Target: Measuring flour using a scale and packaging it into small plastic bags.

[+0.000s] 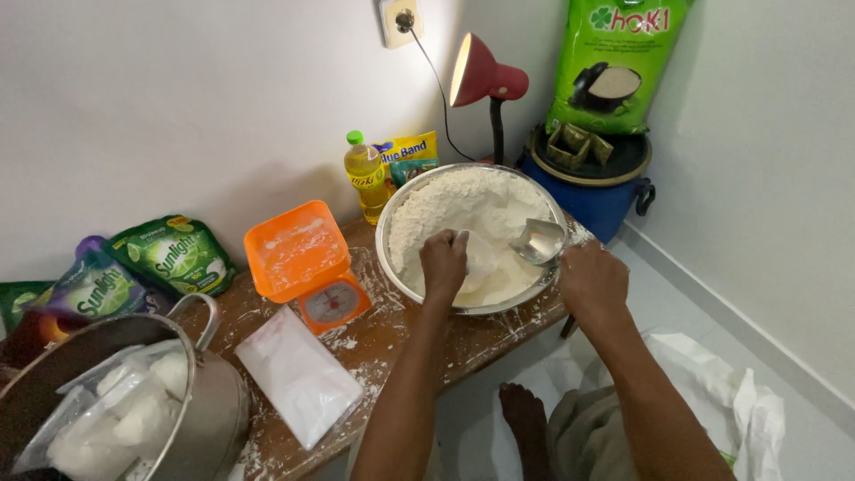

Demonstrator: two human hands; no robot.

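One wide round steel mixing bowl [389, 233], heaped with white flour [450, 200], stands at the far end of the flour-dusted brown wooden bench [392, 343], against the wall. Left hand [443, 261]: clenched around the mouth of one clear plastic bag [485, 258] held inside the bowl. Right hand [591, 278]: closed on the handle of one shiny metal scoop [539, 240], its bowl at the bag's opening. Handling note: the bag mouth is best kept wide and low over the bowl, the scoop tipped slowly, so spill falls back into the flour. Beside the bowl: one orange kitchen scale with a flat tray [305, 263]; one filled, flat clear bag of white powder [297, 374]; one large steel pot with handle [209, 401] holding several filled bags, count not discernible. Along the wall: one yellow bottle of cooking oil with green cap [365, 175]; one yellow-and-blue sachet [408, 150]; one red desk lamp [481, 73]; one blue drum [583, 198] bearing one tall green sack [619, 62]; at least two green refill pouches [174, 254].
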